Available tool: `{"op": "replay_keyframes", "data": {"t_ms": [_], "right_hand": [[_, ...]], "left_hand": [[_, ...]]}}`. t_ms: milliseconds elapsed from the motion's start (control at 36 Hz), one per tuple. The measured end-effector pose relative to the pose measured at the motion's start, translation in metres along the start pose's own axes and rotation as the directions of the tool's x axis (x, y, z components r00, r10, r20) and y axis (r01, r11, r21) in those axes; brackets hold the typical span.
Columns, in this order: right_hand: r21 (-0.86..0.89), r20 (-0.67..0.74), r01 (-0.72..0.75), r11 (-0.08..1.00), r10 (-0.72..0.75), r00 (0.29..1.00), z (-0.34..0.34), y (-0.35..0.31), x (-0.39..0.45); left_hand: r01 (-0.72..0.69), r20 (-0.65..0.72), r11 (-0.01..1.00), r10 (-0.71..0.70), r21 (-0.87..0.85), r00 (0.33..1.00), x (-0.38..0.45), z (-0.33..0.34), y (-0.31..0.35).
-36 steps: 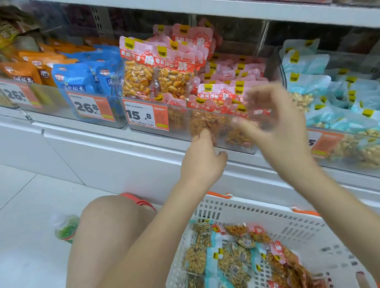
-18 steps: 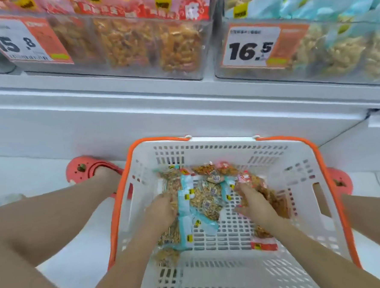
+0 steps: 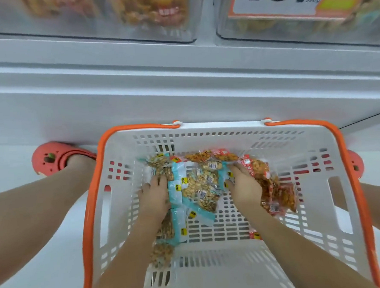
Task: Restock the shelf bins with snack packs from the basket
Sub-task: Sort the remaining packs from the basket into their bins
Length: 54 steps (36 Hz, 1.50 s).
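Hands are both down inside the white basket [image 3: 316, 180] with the orange rim, which sits on the floor against the foot of the white shelf unit [image 3: 181, 88]. From the head camera, the left hand [image 3: 154, 196] lies over the teal-edged nut packs [image 3: 198, 192] at the left of the pile, fingers curled down onto one of them near its edge; whether it truly grips the pack or only presses on it I cannot tell from this angle. The right hand [image 3: 245, 187] rests on the red-labelled nut packs [image 3: 278, 189] at the right, its fingers bent over their upper ends. More packs lie loose toward the far wall of the basket. Above, two clear shelf bins [image 3: 209, 34] hold blurred snack packs, the right one bearing an orange-and-white price tag [image 3: 287, 0]. Bare legs flank the basket, with a coral clog [image 3: 52, 159] at the left.
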State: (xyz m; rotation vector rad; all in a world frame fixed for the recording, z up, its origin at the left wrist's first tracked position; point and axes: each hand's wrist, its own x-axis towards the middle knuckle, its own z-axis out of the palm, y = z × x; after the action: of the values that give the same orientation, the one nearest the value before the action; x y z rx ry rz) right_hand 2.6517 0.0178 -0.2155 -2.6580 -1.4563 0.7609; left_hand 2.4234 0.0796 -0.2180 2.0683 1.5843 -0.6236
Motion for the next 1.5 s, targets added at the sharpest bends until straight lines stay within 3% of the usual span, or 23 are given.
{"op": "replay_keyframes", "data": {"t_ms": [111, 194, 278, 389, 444, 500, 556, 611, 667, 778, 889, 1028, 1167, 1278, 1389, 1500], "right_hand": [[-0.004, -0.087, -0.023, 1.0, 0.023, 0.996, -0.001, -0.009, 0.002], [0.001, -0.141, 0.014, 1.0, -0.013, 0.99, -0.006, -0.01, -0.002], [0.146, -0.257, 0.166, 0.975, -0.124, 0.958, -0.014, -0.01, -0.011], [0.372, -0.203, 0.273, 0.887, -0.209, 0.957, -0.03, -0.008, -0.02], [0.506, -0.167, 0.245, 0.827, -0.185, 0.968, -0.043, -0.009, -0.022], [0.584, -0.13, 0.198, 0.787, -0.15, 0.98, -0.057, -0.01, -0.023], [0.631, -0.074, 0.155, 0.76, -0.14, 0.987, -0.074, -0.011, -0.022], [0.652, -0.028, 0.144, 0.745, -0.166, 0.986, -0.097, -0.015, -0.025], [0.681, -0.02, 0.176, 0.711, -0.222, 0.975, -0.123, -0.02, -0.028], [0.715, -0.079, 0.26, 0.649, -0.295, 0.952, -0.182, -0.03, -0.03], [0.693, -0.115, 0.344, 0.634, -0.374, 0.92, -0.245, -0.037, -0.04], [0.691, -0.143, 0.435, 0.577, -0.482, 0.865, -0.297, -0.043, -0.06], [0.769, -0.108, 0.407, 0.492, -0.528, 0.842, -0.314, -0.041, -0.072], [0.719, -0.164, 0.486, 0.497, -0.558, 0.813, -0.321, -0.044, -0.075], [0.756, -0.128, 0.472, 0.453, -0.606, 0.785, -0.324, -0.05, -0.078], [0.735, -0.141, 0.531, 0.422, -0.671, 0.728, -0.323, -0.062, -0.079]], "left_hand": [[0.031, 0.047, 0.996, -0.028, -0.081, 0.999, 0.002, 0.003, -0.005], [0.024, 0.036, 1.0, -0.024, -0.009, 0.999, 0.003, 0.001, -0.004], [-0.011, 0.017, 0.997, 0.01, 0.071, 1.0, 0.003, -0.003, -0.007], [-0.034, -0.085, 0.982, 0.05, 0.184, 0.995, -0.007, -0.016, -0.006], [-0.019, -0.081, 0.991, 0.03, 0.131, 0.996, -0.012, -0.023, -0.002], [-0.005, -0.063, 0.994, -0.002, -0.112, 0.998, -0.014, -0.032, -0.001], [0.008, -0.024, 0.845, -0.024, -0.535, 0.999, -0.02, -0.053, 0.005], [-0.005, -0.017, 0.62, -0.013, -0.784, 1.0, -0.033, -0.083, 0.015], [-0.024, -0.016, 0.463, 0.021, -0.886, 1.0, -0.05, -0.116, 0.026], [0.091, 0.115, 0.16, 0.148, -0.983, 0.982, -0.076, -0.174, 0.034], [0.157, 0.157, 0.023, 0.298, -0.987, 0.942, -0.109, -0.227, 0.033], [0.215, 0.192, 0.013, 0.504, -0.977, 0.842, -0.139, -0.269, 0.032], [0.061, 0.046, -0.028, 0.369, -0.998, 0.928, -0.149, -0.276, 0.046], [-0.056, -0.075, -0.08, 0.267, -0.995, 0.961, -0.138, -0.273, 0.05], [-0.053, -0.086, -0.108, 0.321, -0.993, 0.943, -0.135, -0.276, 0.061], [0.003, -0.009, -0.027, 0.443, -1.0, 0.896, -0.147, -0.277, 0.082]]}}
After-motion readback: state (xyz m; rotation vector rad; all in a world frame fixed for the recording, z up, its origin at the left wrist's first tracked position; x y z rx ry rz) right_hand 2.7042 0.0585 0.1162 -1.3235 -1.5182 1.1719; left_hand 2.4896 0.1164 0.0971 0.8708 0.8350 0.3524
